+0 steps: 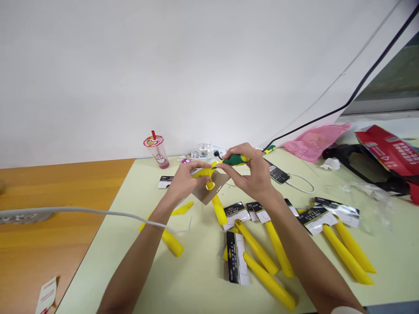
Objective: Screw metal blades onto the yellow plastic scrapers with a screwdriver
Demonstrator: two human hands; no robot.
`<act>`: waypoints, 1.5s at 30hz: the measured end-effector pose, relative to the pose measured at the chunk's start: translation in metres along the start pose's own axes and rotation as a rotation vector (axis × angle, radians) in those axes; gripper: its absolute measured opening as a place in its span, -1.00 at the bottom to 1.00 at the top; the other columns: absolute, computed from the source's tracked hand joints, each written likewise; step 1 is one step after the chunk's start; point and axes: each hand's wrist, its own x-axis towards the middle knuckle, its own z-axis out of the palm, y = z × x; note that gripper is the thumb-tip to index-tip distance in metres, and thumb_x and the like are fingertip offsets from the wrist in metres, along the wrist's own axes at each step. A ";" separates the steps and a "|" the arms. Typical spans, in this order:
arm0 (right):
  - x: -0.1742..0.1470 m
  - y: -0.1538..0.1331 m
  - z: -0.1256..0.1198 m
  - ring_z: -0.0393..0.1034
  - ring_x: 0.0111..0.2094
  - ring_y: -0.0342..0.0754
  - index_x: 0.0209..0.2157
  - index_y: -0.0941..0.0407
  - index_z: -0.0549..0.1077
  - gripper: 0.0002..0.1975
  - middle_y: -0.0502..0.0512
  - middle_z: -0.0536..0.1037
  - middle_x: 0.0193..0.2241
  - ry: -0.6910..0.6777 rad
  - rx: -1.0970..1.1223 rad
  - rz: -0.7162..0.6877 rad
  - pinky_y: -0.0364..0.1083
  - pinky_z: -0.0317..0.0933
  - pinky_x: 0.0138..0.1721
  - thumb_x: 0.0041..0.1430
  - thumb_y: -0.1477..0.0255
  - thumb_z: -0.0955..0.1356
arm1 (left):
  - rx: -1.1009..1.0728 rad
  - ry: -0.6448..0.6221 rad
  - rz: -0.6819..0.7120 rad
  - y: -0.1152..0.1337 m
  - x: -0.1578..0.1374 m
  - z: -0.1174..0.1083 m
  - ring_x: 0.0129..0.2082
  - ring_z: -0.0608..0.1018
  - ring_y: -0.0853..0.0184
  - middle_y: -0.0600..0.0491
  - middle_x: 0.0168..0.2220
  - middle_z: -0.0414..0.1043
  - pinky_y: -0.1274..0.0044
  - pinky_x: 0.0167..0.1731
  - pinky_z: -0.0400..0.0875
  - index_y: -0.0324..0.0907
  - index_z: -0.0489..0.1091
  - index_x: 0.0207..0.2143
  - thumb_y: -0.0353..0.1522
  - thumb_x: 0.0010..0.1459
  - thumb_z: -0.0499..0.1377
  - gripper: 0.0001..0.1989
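Note:
My left hand [186,179] pinches the head of a yellow plastic tool with a long handle [219,210], held above the table. A cardboard card [205,192] hangs around its neck, brown side toward me. My right hand [250,168] is wrapped around a screwdriver with a green and yellow handle [235,160]. The screwdriver's tip points left and meets the yellow head between my fingertips; the exact contact is hidden. Below my left forearm lie a flat yellow plastic piece [182,208] and another yellow handle [172,243].
Several yellow-handled tools [270,281] with black-and-white cards [237,257] lie across the pale table. Behind are a drink cup [159,152], a power strip [203,151] and a phone [278,172]. A pink bag [316,141] and red packaging [391,150] sit right. A grey cable [108,212] crosses left.

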 end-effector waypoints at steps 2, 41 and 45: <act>0.001 0.001 0.000 0.56 -0.11 0.07 0.23 -0.11 0.34 -0.54 0.07 0.54 -0.14 -0.001 -0.094 -0.048 0.10 0.60 -0.14 0.43 0.50 0.47 | 0.005 -0.005 0.012 -0.001 0.000 0.000 0.16 0.64 -0.04 -0.04 0.05 0.71 0.11 0.32 0.40 -0.07 0.71 -0.11 -0.35 0.04 0.43 -0.69; 0.003 -0.010 -0.002 0.53 -0.23 0.05 0.14 -0.07 0.36 -0.63 0.11 0.55 -0.15 -0.065 -0.253 -0.091 0.02 0.50 -0.35 0.42 0.43 0.50 | 0.010 0.250 0.032 0.006 -0.005 -0.003 0.05 0.68 0.09 0.04 -0.02 0.72 0.31 0.07 0.51 -0.02 0.52 -0.10 -0.39 0.08 0.40 -0.70; 0.006 -0.015 -0.003 0.50 0.19 0.19 0.24 -0.04 0.30 -0.60 0.27 0.51 0.12 -0.178 -0.077 -0.019 0.23 0.57 0.06 0.48 0.52 0.40 | 0.045 0.282 0.026 0.007 -0.006 -0.003 -0.02 0.70 0.10 0.05 -0.08 0.72 0.29 0.05 0.52 -0.02 0.53 -0.09 -0.41 0.11 0.39 -0.70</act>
